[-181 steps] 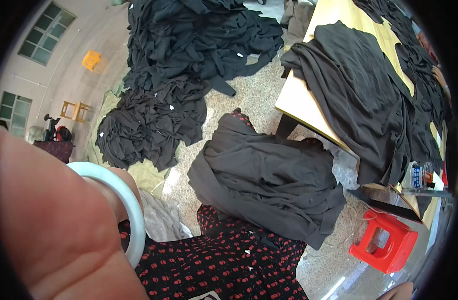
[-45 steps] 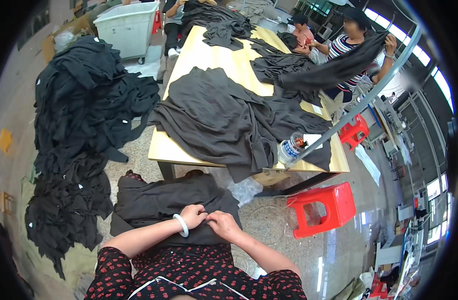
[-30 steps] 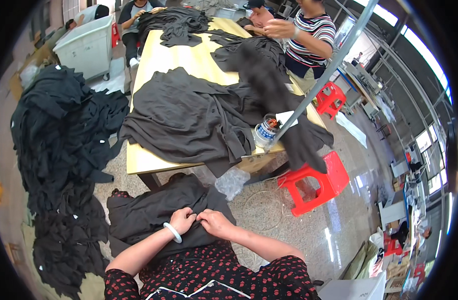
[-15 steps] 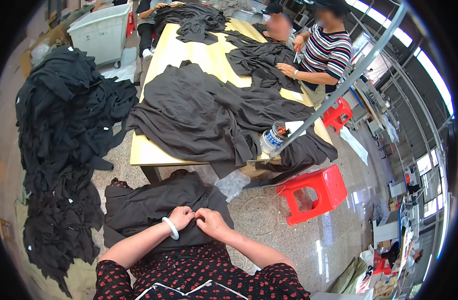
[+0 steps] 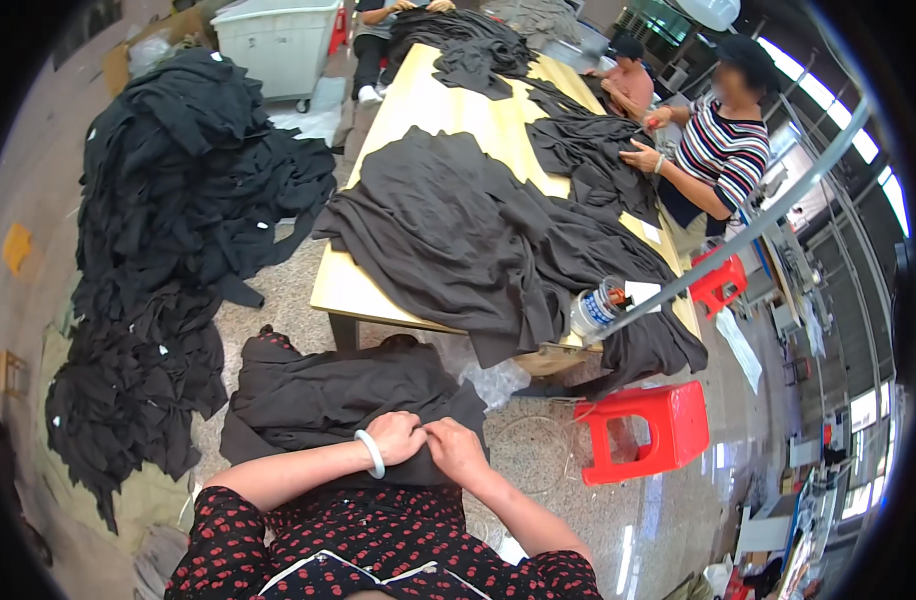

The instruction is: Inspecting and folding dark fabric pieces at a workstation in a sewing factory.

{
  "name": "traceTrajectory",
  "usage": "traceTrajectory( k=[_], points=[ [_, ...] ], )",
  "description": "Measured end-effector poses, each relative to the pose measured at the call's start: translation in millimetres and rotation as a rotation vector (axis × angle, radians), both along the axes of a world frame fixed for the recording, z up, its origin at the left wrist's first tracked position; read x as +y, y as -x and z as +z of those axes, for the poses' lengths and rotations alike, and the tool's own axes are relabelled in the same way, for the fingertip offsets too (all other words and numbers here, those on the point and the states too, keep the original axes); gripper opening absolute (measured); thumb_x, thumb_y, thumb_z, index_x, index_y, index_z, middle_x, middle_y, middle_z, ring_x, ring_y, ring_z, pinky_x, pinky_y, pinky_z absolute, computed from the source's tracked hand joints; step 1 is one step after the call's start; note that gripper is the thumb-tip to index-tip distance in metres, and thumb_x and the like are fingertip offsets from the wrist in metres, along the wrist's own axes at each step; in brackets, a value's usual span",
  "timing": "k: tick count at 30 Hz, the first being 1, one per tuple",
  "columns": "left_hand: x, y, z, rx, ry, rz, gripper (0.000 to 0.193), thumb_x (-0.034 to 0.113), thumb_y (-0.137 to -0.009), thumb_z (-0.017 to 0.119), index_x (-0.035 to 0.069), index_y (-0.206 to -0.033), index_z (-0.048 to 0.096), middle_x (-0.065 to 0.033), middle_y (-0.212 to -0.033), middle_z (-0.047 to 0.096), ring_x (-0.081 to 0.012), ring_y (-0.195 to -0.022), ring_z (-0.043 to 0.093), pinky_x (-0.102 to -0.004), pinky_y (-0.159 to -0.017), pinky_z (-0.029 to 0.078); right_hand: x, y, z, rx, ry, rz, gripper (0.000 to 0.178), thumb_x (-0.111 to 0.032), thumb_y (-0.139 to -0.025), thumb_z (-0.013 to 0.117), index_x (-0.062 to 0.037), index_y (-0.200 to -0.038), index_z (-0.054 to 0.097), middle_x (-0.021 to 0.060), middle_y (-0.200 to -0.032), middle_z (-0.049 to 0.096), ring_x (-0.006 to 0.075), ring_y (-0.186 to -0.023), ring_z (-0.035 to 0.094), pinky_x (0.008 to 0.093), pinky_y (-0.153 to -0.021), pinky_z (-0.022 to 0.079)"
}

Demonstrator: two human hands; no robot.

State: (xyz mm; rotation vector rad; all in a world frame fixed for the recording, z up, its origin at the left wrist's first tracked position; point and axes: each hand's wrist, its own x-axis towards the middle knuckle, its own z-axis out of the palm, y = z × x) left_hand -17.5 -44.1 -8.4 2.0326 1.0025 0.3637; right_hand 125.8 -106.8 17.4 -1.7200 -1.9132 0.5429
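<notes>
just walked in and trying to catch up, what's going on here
A person has a dark garment over their lap; their left hand, with a pale bracelet at the wrist, and right hand meet over it. What exactly is in their grip is too small to tell. More dark clothes lie on the table ahead, and a large heap is on the left. At the table's right side, a co-worker in a striped top handles dark cloth.

Dk. grey-blk. garment, creased, loosely folded; near portion under L. hand & R. hand, bulk spread fwd. and to left of L. hand.
</notes>
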Motion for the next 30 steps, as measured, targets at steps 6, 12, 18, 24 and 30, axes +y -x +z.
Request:
traceTrajectory(
  k=[6,12,18,24,30],
  points=[
    [-10.5,0.6,1.3,0.024,-0.078,-0.022,0.022,0.019,-0.075,0.048,-0.003,-0.077,0.053,-0.0222,-0.081,0.055,-0.0383,-0.076,0.056,-0.0456,-0.069,0.045,1.5,0.9,-0.9,0.044,0.021,0.007,0.01,-0.007,-0.075,0.055,-0.0012,-0.082,0.06,0.0154,-0.079,0.06,0.0327,-0.073,0.059,0.0386,-0.065,0.047],
    [-12.5,1.9,-5.0,0.069,-0.157,-0.034,0.017,0.015,-0.076,0.047,-0.002,-0.074,0.05,-0.0238,-0.079,0.054,-0.0392,-0.068,0.056,-0.0454,-0.062,0.046,0.2,2.4,-9.4,0.074,0.018,0.003,0.01,-0.007,-0.075,0.056,-0.0008,-0.081,0.059,0.0165,-0.078,0.06,0.0329,-0.073,0.059,0.0388,-0.065,0.047],
    [-9.0,6.5,1.5,0.035,-0.133,-0.017,0.015,0.014,-0.075,0.048,-0.001,-0.075,0.05,-0.022,-0.079,0.055,-0.0386,-0.069,0.056,-0.0454,-0.062,0.045,3.8,5.1,-3.8,0.164,0.017,0.0,0.011,-0.007,-0.074,0.056,0.0003,-0.082,0.06,0.0171,-0.079,0.06,0.0333,-0.073,0.059,0.0385,-0.065,0.047],
    [-4.8,11.6,3.5,-0.1,-0.254,-0.006,0.009,0.01,-0.073,0.049,0.002,-0.075,0.048,-0.018,-0.073,0.049,-0.0379,-0.067,0.05,-0.0443,-0.058,0.042,6.6,6.4,-2.4,0.231,-0.053,-0.022,0.011,-0.004,-0.071,0.054,0.0008,-0.08,0.059,0.0185,-0.077,0.059,0.0335,-0.072,0.059,0.0369,-0.063,0.048],
    [15.3,25.8,22.6,-0.129,-0.149,-0.173,0.012,0.006,-0.075,0.047,-0.002,-0.082,0.052,-0.0179,-0.076,0.053,-0.0364,-0.073,0.053,-0.0413,-0.063,0.043,13.1,4.1,7.0,0.415,0.059,-0.033,0.013,-0.004,-0.072,0.057,0.0026,-0.083,0.058,0.011,-0.075,0.059,0.018,-0.067,0.057,0.027,-0.061,0.044]
  ],
)
